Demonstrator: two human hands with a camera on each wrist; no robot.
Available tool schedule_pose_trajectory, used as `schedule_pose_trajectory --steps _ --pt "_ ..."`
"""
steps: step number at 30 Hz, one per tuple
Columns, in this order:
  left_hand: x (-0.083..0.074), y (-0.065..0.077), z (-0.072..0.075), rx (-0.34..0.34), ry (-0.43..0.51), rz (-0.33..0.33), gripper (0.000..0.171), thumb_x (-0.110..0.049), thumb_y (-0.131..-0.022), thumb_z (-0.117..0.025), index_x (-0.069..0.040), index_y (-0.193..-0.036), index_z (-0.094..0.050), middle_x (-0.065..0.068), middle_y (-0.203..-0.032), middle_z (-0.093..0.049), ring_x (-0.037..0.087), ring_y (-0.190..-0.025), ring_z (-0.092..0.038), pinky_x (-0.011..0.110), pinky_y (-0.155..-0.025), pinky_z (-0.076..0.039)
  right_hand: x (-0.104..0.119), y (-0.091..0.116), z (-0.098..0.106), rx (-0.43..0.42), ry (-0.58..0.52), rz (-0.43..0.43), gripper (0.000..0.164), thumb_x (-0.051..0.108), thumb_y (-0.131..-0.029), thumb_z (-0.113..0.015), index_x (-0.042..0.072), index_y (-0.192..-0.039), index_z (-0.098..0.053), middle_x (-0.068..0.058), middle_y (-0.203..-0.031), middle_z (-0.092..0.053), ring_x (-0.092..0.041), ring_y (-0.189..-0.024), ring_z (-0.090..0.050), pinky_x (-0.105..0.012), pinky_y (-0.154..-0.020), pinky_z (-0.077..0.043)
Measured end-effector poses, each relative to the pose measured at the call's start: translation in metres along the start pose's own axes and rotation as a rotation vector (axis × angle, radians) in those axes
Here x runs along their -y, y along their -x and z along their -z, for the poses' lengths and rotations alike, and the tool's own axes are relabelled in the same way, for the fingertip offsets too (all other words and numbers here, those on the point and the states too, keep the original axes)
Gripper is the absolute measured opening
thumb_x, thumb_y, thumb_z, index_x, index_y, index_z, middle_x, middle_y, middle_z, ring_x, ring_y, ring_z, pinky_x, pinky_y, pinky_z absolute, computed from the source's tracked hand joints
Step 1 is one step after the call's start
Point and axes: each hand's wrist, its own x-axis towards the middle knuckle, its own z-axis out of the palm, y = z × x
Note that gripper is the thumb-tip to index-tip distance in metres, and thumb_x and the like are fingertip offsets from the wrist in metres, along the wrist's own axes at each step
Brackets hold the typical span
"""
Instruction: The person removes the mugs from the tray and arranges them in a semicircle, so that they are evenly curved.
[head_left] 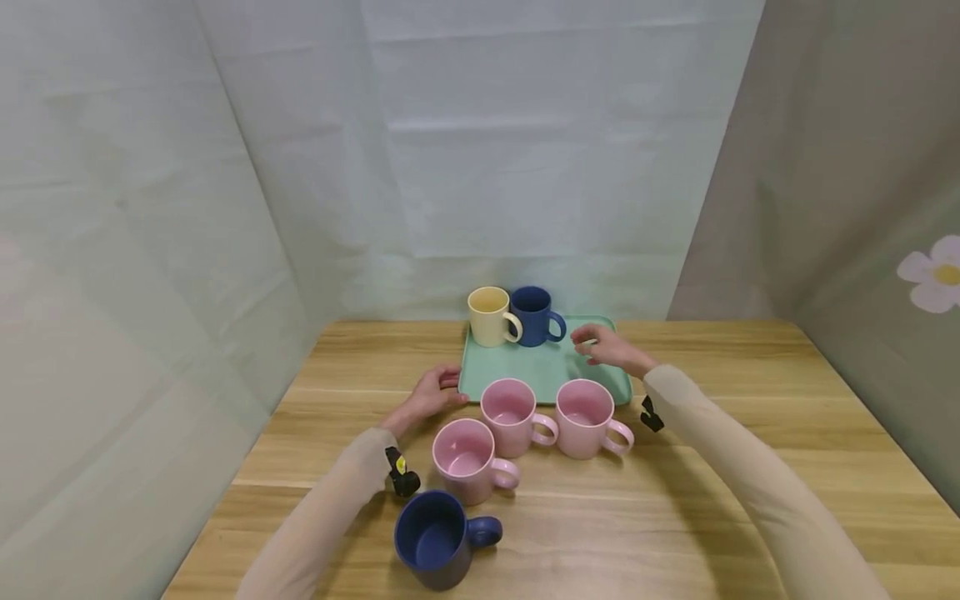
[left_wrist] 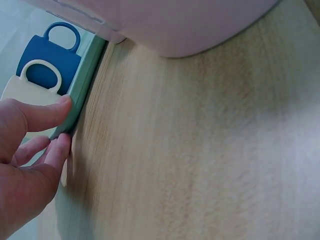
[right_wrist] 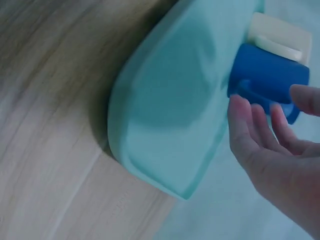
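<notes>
A mint-green tray [head_left: 517, 365] lies at the table's back, bearing a cream mug [head_left: 486, 327] and a dark blue mug [head_left: 529, 327] side by side. At the tray's front left corner, my left hand [head_left: 432, 395] pinches the rim between thumb and fingers, as the left wrist view shows. Over the tray's right part hovers my right hand [head_left: 609, 347], fingers loosely bent and holding nothing. Its fingertips [right_wrist: 239, 104] are close to the blue mug's handle; in the head view a gap shows between them.
In front of the tray stand three pink mugs [head_left: 511, 429], handles to the right. Nearer me, beside my left forearm, is another dark blue mug [head_left: 435, 546]. A pale cloth [head_left: 487, 167] hangs behind the wooden table [head_left: 585, 533].
</notes>
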Motion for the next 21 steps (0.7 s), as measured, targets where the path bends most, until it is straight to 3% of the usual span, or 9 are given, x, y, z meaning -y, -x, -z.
schedule_pose_trajectory --steps 4,8,11,14,17,21 --pt "0.001 0.001 -0.003 -0.002 -0.002 0.002 0.062 0.005 -0.081 -0.069 0.007 -0.138 -0.042 0.028 -0.136 -0.051 0.040 -0.126 -0.051 0.042 -0.105 -0.048 -0.007 -0.004 -0.003 0.010 -0.011 0.066 0.055 0.008 -0.098 -0.048 -0.007 -0.146 -0.023 -0.030 -0.151 -0.027 -0.046 -0.139 -0.029 -0.059 -0.112 -0.036" --pt "0.002 0.001 -0.004 -0.003 0.001 0.006 0.062 0.005 -0.082 -0.069 0.006 -0.138 -0.042 0.027 -0.136 -0.052 0.039 -0.126 -0.051 0.042 -0.106 -0.048 -0.013 -0.007 -0.004 0.072 -0.062 0.104 0.065 0.010 -0.099 -0.047 -0.002 -0.152 -0.010 -0.027 -0.159 -0.012 -0.044 -0.147 -0.012 -0.062 -0.118 -0.020" --pt "0.002 0.001 -0.004 0.002 0.006 0.000 0.062 0.005 -0.082 -0.069 0.006 -0.138 -0.042 0.028 -0.136 -0.051 0.039 -0.126 -0.051 0.042 -0.106 -0.048 -0.016 -0.009 -0.005 0.082 -0.113 0.101 0.066 0.008 -0.100 -0.046 0.001 -0.153 -0.007 -0.025 -0.160 -0.009 -0.042 -0.148 -0.007 -0.062 -0.119 -0.017" --pt "0.003 0.002 -0.005 0.004 0.008 -0.003 0.062 0.005 -0.082 -0.069 0.006 -0.138 -0.042 0.028 -0.136 -0.051 0.040 -0.126 -0.051 0.042 -0.106 -0.048 -0.016 -0.011 -0.007 0.051 -0.143 0.082 0.063 0.008 -0.100 -0.047 0.003 -0.153 -0.013 -0.024 -0.159 -0.017 -0.041 -0.148 -0.014 -0.060 -0.119 -0.020" --pt "0.003 0.003 -0.005 0.001 0.008 0.000 0.062 0.005 -0.081 -0.069 0.006 -0.138 -0.043 0.027 -0.137 -0.051 0.040 -0.126 -0.051 0.042 -0.106 -0.048 -0.014 -0.010 -0.011 0.022 -0.133 0.082 0.055 0.012 -0.100 -0.049 -0.002 -0.148 -0.027 -0.028 -0.151 -0.032 -0.042 -0.141 -0.029 -0.057 -0.117 -0.029" --pt "0.002 0.003 -0.006 0.001 0.012 -0.004 0.062 0.005 -0.082 -0.069 0.007 -0.137 -0.043 0.028 -0.137 -0.051 0.040 -0.126 -0.050 0.043 -0.106 -0.048 -0.009 -0.009 -0.017 -0.041 -0.107 0.079 0.039 0.019 -0.100 -0.051 -0.009 -0.126 -0.048 -0.030 -0.128 -0.051 -0.041 -0.119 -0.048 -0.053 -0.108 -0.041"
